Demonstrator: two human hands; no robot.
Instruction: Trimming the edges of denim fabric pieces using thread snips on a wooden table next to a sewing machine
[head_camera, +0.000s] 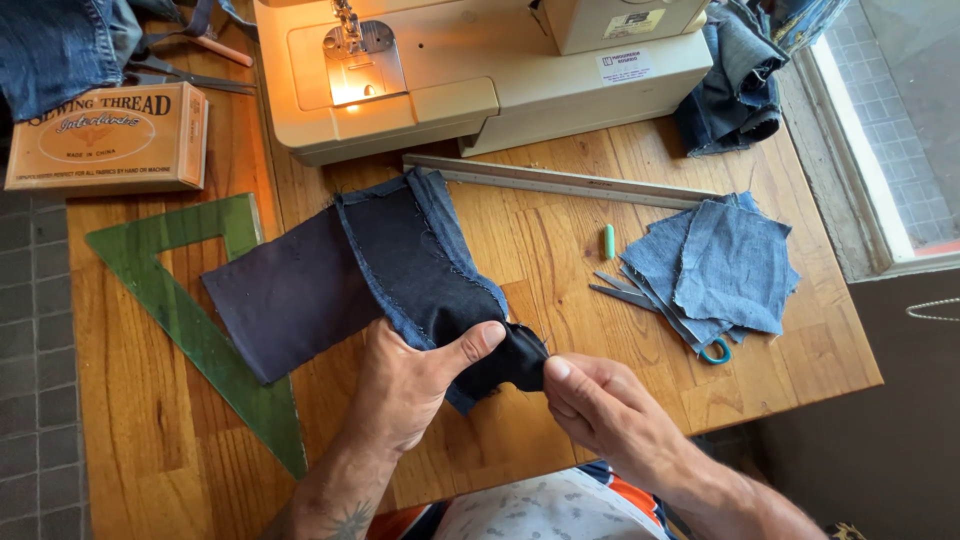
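A dark navy fabric piece (300, 285) with a denim-edged black panel (415, 255) lies on the wooden table (560, 230), its near end lifted. My left hand (410, 385) grips the near end of the panel, thumb pressed on top. My right hand (600, 410) pinches the same end's corner between thumb and fingertips. Both hands meet at the folded black tip of the cloth, just over the table's front edge.
A cream sewing machine (470, 70) with its lamp lit stands at the back. A metal ruler (560, 182), green chalk (608, 241), denim squares (725, 265) over scissors (640, 300), a green set square (190, 310), a thread box (110, 140) and folded jeans (735, 85) surround the work.
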